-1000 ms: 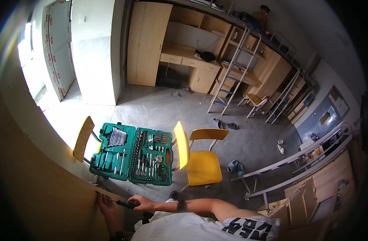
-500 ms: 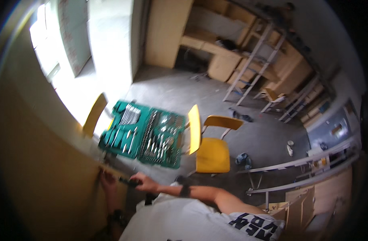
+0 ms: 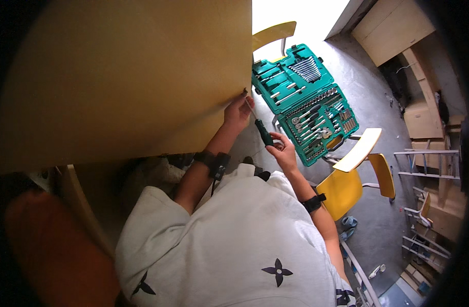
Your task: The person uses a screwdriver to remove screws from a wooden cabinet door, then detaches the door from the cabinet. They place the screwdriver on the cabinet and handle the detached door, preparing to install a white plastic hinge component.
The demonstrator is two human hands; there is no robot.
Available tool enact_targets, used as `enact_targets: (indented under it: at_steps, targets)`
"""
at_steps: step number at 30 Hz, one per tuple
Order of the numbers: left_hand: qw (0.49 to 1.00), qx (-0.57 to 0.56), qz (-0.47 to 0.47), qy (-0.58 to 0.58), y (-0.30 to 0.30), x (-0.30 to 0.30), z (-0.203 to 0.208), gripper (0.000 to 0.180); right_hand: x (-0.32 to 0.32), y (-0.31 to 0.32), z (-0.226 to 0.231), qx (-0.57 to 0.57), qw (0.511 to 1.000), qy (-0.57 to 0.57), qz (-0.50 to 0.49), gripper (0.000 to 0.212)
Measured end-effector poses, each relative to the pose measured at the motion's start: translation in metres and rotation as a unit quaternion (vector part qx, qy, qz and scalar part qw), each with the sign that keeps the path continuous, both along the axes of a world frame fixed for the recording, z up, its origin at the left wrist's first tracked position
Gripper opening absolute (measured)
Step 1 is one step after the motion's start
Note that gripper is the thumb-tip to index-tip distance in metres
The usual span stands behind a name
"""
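Observation:
In my right hand is a screwdriver with a dark green handle, gripped near its butt end. Its thin shaft slants up and left toward a small dark metal piece at the edge of a large wooden panel. My left hand is at that same edge, fingers curled close around the shaft's tip; what they pinch is hidden. Just beyond both hands lies an open green tool case with wrenches, sockets and ratchets in its slots.
Yellow chairs stand right of the tool case, and another yellow chair back rises behind it. Pale ladders and wooden furniture are at the far right. Blue sandals lie on the grey floor.
My view has swung left and down, so the panel and my torso fill more of it. The screwdriver stays in my right hand, and my left hand is still at the panel's edge.

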State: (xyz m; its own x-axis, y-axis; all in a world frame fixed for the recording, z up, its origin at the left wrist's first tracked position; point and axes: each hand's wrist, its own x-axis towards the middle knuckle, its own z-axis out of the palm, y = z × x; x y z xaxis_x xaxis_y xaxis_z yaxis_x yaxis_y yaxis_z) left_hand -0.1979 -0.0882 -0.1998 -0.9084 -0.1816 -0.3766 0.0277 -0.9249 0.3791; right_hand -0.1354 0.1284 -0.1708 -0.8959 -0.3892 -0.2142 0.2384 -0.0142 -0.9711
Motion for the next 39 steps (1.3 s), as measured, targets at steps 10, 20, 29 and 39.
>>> enact_targets:
  at_steps: [10, 20, 29, 39]
  targets:
    - [0.999, 0.043, -0.011, 0.024, 0.003, 0.005, -0.002, 0.017, 0.002, 0.002, 0.013, 0.027, 1.0, -0.007, 0.002, 0.046]
    - [0.998, 0.058, 0.015, -0.013, 0.002, 0.002, -0.001, 0.015, -0.003, -0.001, 0.016, 0.052, 0.998, 0.032, -0.007, 0.044]
    - [0.998, 0.066, 0.014, -0.007, -0.005, -0.002, 0.002, 0.016, -0.008, -0.01, 0.015, 0.028, 0.999, 0.01, -0.045, 0.036]
    - [0.997, -0.032, 0.032, -0.062, -0.008, -0.008, 0.008, 0.014, -0.011, -0.023, 0.012, -0.052, 0.997, -0.05, -0.032, 0.042]
